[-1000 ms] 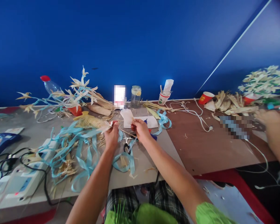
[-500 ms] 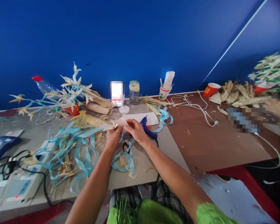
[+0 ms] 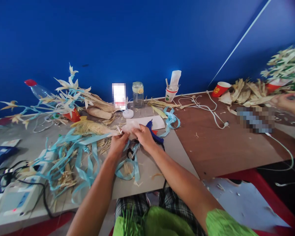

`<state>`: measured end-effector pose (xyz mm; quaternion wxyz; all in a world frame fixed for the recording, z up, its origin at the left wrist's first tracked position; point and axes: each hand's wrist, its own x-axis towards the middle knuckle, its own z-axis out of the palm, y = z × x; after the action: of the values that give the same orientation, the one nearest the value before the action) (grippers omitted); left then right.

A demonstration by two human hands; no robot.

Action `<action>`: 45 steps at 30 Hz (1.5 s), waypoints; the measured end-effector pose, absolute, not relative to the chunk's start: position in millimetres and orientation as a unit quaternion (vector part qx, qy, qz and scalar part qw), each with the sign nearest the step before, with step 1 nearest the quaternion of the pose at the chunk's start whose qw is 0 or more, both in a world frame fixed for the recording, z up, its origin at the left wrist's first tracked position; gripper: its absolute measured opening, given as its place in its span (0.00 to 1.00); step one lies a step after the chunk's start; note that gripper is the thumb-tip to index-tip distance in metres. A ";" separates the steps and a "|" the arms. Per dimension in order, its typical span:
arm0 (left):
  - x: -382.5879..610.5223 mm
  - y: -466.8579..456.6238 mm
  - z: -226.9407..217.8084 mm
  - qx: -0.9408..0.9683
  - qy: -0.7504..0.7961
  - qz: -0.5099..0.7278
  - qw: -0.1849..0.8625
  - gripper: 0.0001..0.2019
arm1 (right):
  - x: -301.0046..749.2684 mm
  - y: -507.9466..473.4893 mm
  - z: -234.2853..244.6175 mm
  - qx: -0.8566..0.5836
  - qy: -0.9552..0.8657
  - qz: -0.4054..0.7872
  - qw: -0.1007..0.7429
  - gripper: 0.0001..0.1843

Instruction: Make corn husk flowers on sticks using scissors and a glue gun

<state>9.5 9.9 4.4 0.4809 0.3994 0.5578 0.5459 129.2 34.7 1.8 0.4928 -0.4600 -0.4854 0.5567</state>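
Note:
My left hand and my right hand are close together over the grey table, both pinched on a pale corn husk piece held between them. Light blue ribbon lies in loops just left of and under my hands. Black-handled scissors rest on the table below my fingers. A blue glue gun lies right behind my right hand, next to a white paper sheet.
A husk-flower branch in a red cup stands at the back left, with a glass jar and paper cup behind. White cables cross the brown table. Another person's hand works at far right beside husks. Power strips lie front left.
My hands have come closer together and dropped lower toward the table with the husk piece. The view has shifted slightly, and the other person's hand at the right has moved farther back.

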 end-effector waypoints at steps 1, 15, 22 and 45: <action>9.4 10.0 4.0 0.393 0.547 0.549 0.494 0.15 | 128.9 34.3 1.9 -0.453 -0.479 0.566 0.495 0.12; 12.4 1.4 16.2 0.364 0.439 0.572 0.590 0.12 | 127.9 35.5 7.4 -0.388 -0.352 0.686 0.506 0.10; 10.8 8.2 14.5 0.377 0.448 0.598 0.548 0.13 | 148.8 48.6 17.4 -0.374 -0.323 0.643 0.585 0.15; -10.1 14.9 13.1 0.427 0.486 0.657 0.387 0.11 | 154.8 21.7 22.2 -0.352 -0.849 0.343 0.196 0.08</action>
<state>-10.1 14.9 13.1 0.3875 0.4268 0.4864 0.6566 154.8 21.7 22.2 0.1961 -0.3517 -0.8489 0.3425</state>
